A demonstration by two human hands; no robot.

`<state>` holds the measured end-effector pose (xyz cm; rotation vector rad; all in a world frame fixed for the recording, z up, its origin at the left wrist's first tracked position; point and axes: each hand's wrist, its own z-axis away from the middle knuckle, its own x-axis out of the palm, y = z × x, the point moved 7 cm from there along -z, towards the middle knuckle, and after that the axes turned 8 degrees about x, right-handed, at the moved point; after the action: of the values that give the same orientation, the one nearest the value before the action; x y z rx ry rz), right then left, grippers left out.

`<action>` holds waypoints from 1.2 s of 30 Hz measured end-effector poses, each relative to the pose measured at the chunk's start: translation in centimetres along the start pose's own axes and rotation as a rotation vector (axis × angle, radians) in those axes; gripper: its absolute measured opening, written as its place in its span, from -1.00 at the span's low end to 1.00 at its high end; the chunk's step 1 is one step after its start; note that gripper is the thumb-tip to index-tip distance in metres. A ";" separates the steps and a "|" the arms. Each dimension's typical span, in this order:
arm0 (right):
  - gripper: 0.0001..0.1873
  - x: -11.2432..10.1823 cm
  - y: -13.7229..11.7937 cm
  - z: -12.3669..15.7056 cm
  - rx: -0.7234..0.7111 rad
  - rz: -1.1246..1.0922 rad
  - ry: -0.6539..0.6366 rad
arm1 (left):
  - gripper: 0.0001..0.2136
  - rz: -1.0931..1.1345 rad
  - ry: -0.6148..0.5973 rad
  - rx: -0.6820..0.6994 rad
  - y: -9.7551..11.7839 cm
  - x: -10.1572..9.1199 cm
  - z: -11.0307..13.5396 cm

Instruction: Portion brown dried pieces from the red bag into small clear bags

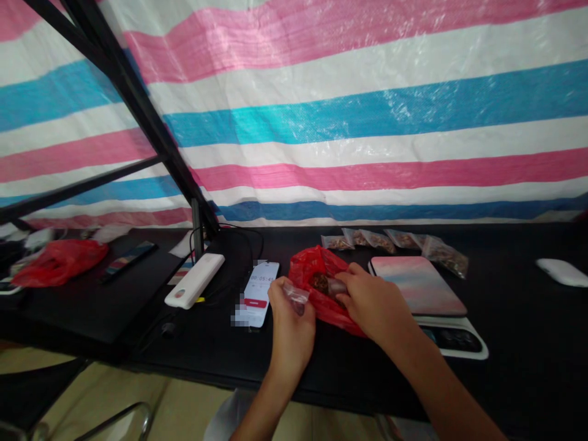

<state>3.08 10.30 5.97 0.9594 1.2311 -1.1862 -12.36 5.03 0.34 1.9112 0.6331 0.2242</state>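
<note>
My left hand (290, 321) is closed on a small clear plastic bag (296, 295), held just left of a red plastic bag (309, 269) that lies open on the black table (528, 343). My right hand (372, 303) is closed, with its fingers inside the red bag's mouth, pinching a small clear scoop or pouch (337, 286) over dark brown bits (320, 282). Both hands nearly touch over the red bag.
A row of several small filled clear bags (395, 242) lies behind a scale with a pink-and-blue top (416, 285). A phone showing a timer (260, 293), a white power bank (195, 280), cables, another red bag (57, 262) and a white mouse (563, 272) also lie on the table.
</note>
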 end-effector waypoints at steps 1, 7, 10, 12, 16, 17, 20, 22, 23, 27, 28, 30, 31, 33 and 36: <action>-0.68 -0.3 0.0 -0.1 0.012 0.017 0.029 | -0.62 0.028 -0.020 -0.030 -0.2 0.1 0.0; -0.55 -0.3 -1.1 -1.5 -0.121 0.037 0.131 | -0.61 0.078 -0.049 -0.112 -0.2 0.6 -0.2; -0.50 0.4 -1.1 -1.6 -0.176 -0.031 0.124 | -0.61 0.102 -0.020 -0.111 -0.1 0.5 -0.4; -0.52 0.8 -0.8 -1.6 -0.209 -0.095 0.103 | -0.61 0.122 -0.004 -0.132 -0.1 0.5 -0.5; -0.60 1.3 0.1 -1.6 -0.240 -0.272 0.048 | -0.59 0.213 0.027 -0.230 -0.7 0.4 -0.5; -0.62 1.4 0.4 -1.6 -0.232 -0.308 0.041 | -0.57 0.251 0.034 -0.261 -0.9 0.4 -0.5; -0.66 1.4 0.8 -1.4 -0.195 -0.320 0.050 | -0.56 0.359 0.055 -0.326 -1.0 0.6 -0.3; -0.69 1.5 0.6 -1.2 -0.198 -0.301 0.053 | -0.56 0.392 0.072 -0.333 -0.8 0.6 -0.3; -0.70 1.5 0.5 -1.0 -0.210 -0.307 0.047 | -0.56 0.396 0.080 -0.331 -0.7 0.5 -0.3; -0.69 1.7 0.2 -0.7 -0.252 -0.385 0.003 | -0.56 0.369 0.096 -0.312 -0.4 0.2 -0.6; -0.66 1.7 0.3 -0.7 -0.257 -0.387 0.002 | -0.56 0.360 0.094 -0.308 -0.5 0.2 -0.6; -0.58 1.5 0.6 -0.7 -0.261 -0.346 0.022 | -0.56 0.342 0.089 -0.295 -0.7 0.1 -0.7; -0.55 1.3 0.8 -0.7 -0.258 -0.308 0.038 | -0.56 0.324 0.088 -0.284 -0.8 0.1 -0.8; -0.52 1.1 1.1 -0.6 -0.241 -0.223 0.060 | -0.59 0.244 0.084 -0.241 -0.7 -0.3 -0.7; -0.51 0.8 1.4 -0.4 -0.219 -0.148 0.057 | -0.66 0.009 0.036 -0.127 0.7 -1.1 -0.4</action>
<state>4.35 10.79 5.04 0.7543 1.4656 -1.1164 -13.24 4.59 1.27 1.7913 0.6203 0.2981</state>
